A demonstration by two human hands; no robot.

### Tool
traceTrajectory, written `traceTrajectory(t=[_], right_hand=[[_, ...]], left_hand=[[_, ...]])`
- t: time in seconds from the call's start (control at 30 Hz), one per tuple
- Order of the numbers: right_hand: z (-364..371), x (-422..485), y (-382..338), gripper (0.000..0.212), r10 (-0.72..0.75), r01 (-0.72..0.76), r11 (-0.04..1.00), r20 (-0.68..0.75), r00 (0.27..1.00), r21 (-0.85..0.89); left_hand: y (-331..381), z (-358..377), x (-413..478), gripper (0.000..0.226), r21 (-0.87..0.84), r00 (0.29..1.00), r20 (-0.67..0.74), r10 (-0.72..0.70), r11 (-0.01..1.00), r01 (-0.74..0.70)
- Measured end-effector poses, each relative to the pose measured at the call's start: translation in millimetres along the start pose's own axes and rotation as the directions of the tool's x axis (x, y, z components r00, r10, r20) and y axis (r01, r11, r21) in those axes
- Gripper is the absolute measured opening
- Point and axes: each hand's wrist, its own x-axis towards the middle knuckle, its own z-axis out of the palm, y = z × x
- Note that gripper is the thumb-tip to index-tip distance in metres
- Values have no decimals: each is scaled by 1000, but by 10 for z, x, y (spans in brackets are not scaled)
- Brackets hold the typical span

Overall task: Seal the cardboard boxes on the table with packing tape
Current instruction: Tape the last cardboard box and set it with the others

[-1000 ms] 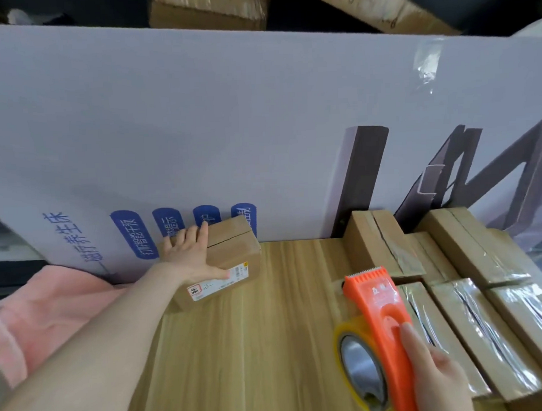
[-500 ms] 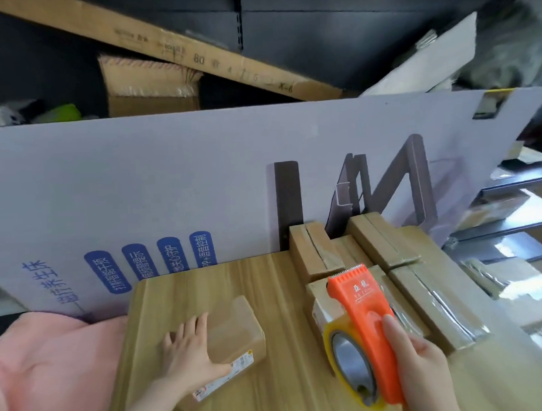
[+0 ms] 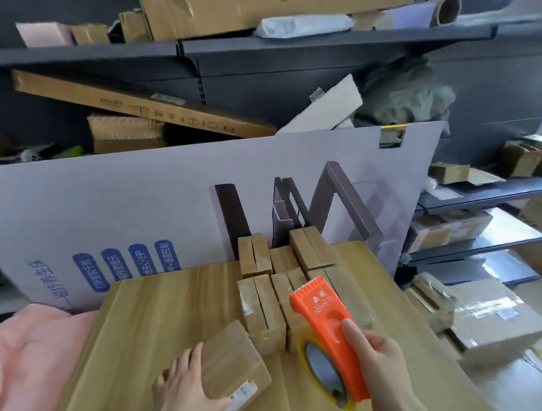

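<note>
At the bottom of the frame my left hand (image 3: 184, 392) lies spread over the near side of a small cardboard box (image 3: 233, 367), fingers flat against its top and thumb pressed along its lower edge by the white label. The box sits tilted on the wooden table (image 3: 150, 319), just left of centre, one corner close to the group of boxes beyond it.

My right hand (image 3: 382, 365), lower right of centre, is clenched around the orange tape dispenser (image 3: 328, 330), index finger laid along its back. The dispenser's toothed edge points up and away; its roll of clear packing tape (image 3: 323, 370) hangs at the lower end, above the tabletop. I cannot tell whether the roll touches the wood.

Behind the dispenser, in the middle of the frame, a cluster of cardboard boxes (image 3: 262, 311) stands packed side by side on the table, several glossy with tape along their seams. A large pale printed carton (image 3: 139, 205) leans upright at the table's far edge. A pink cloth (image 3: 31, 355) fills the lower left corner. Dark shelves (image 3: 287, 43) loaded with cartons run across the top.
</note>
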Motion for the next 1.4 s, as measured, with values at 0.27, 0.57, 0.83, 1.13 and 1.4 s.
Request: traceTrajectory(t=[0.27,0.57,0.83,1.13,1.4], right_hand=[[-919,-145,160,47,35,-33,999,62,997,-35],[-1059,-203,405,42,123,-121,990,19,992,-66],[-999,-316,515,49,107,-115,989,-88,990,-97],[-1009,-499,431,51,24,-44,986,-122,992,-158],[-1112,-448,229,45,-25,33,980,44,999,-197]], left_hand=[[947,361,-945,131,-28,998,53,41,999,-39],[1542,499,-1177,121,21,937,146,316,946,-322],[1591,907,-1164,84,63,846,-96,525,851,-521],[1618,345,-991,95,-505,879,251,405,830,-238],[1805,-757,-985,62,-908,822,418,388,163,385]])
